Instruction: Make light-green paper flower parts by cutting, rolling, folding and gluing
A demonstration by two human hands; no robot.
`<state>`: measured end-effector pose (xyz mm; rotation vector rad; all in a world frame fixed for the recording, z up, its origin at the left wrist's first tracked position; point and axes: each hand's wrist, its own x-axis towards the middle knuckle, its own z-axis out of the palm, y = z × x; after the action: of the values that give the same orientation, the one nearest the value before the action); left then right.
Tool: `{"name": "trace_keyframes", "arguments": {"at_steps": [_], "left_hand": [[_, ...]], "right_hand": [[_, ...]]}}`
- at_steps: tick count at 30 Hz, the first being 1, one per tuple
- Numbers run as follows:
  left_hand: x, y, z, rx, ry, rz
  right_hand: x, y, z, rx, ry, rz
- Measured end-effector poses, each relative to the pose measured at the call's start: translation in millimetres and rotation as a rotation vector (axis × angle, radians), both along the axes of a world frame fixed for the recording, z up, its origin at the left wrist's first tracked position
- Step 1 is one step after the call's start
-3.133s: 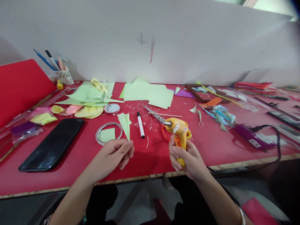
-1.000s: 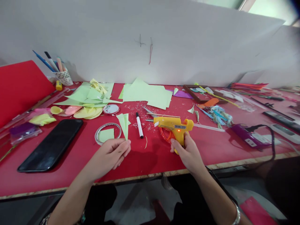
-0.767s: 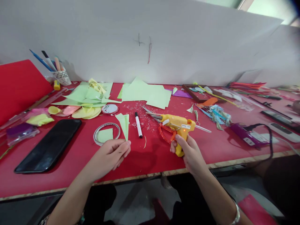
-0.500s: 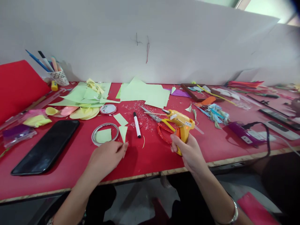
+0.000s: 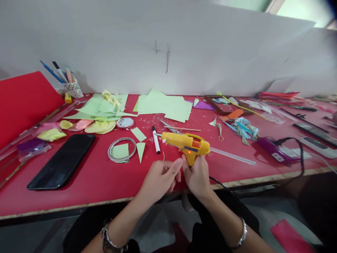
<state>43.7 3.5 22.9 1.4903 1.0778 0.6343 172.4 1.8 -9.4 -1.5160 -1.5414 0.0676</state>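
Observation:
My right hand (image 5: 198,177) grips the handle of a yellow hot glue gun (image 5: 181,142). Its nozzle points left, an orange light glows on its side, and a long clear glue stick (image 5: 233,155) juts out of its back. Close beside it, my left hand (image 5: 164,175) is closed, fingers curled and thumb along them; whether anything is inside is hidden. A pale green paper triangle (image 5: 140,151) lies left of the gun, next to a roll of tape (image 5: 108,151). A white marker with a black cap (image 5: 156,140) rests near the nozzle. Behind the gun, scissors (image 5: 168,125) are partly covered.
Green paper sheets (image 5: 163,104) lie along the wall. A black phone (image 5: 61,161) is at left, near a pen cup (image 5: 74,89). To the right are tassels (image 5: 243,128), a wooden frame (image 5: 210,102) and a purple power box (image 5: 272,149). A thin wooden stick (image 5: 184,128) lies behind the gun.
My left hand has let go of the green paper triangle and moved right, beside the glue gun. My right hand has brought the gun left and turned its nozzle leftward.

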Motion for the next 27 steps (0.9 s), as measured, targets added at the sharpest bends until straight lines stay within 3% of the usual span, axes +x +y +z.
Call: {"name": "trace_keyframes", "arguments": {"at_steps": [4,10,27], "left_hand": [[5.2,3.1,-1.6,-0.091,-0.135,0.013],[7.2,4.3,0.3,-0.154,-0.245,0.028],[4.1,3.3,4.0,-0.141,-0.262,0.059]], "right_hand": [[-2.1,-2.1,-4.0,0.044,-0.095,0.025],[-2.0,-4.1,-6.8,-0.021,-0.229,0.073],[-3.5,-5.8,-4.7,-0.062,-0.308,0.057]]}}
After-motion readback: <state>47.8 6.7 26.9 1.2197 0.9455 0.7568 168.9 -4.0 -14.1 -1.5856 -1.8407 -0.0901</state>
